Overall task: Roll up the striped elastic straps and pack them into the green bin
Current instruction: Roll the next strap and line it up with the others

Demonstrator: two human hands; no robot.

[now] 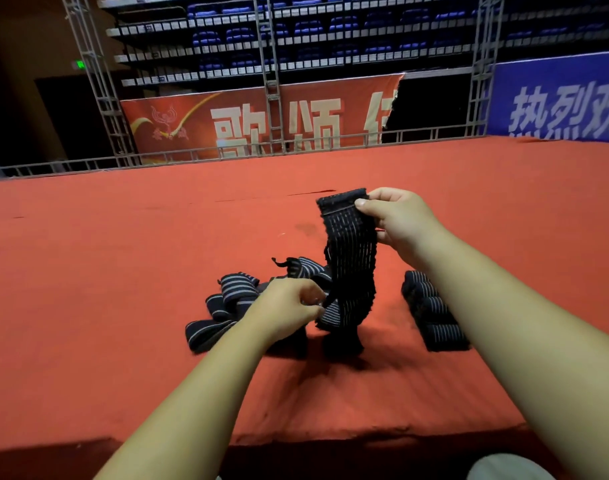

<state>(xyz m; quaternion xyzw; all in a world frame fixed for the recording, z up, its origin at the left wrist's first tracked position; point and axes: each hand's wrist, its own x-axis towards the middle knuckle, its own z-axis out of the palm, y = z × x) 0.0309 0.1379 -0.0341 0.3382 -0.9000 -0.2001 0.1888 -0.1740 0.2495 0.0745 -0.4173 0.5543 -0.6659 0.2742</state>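
One dark white-striped strap (351,258) hangs between both hands.

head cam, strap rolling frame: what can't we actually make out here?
- Green bin: nowhere in the head view.
- Lower end of the held strap: hidden behind the left hand.
- Loose pile: overlapping, count unclear.
- Rolled straps: right side covered by the right forearm; right hand grips the top end.
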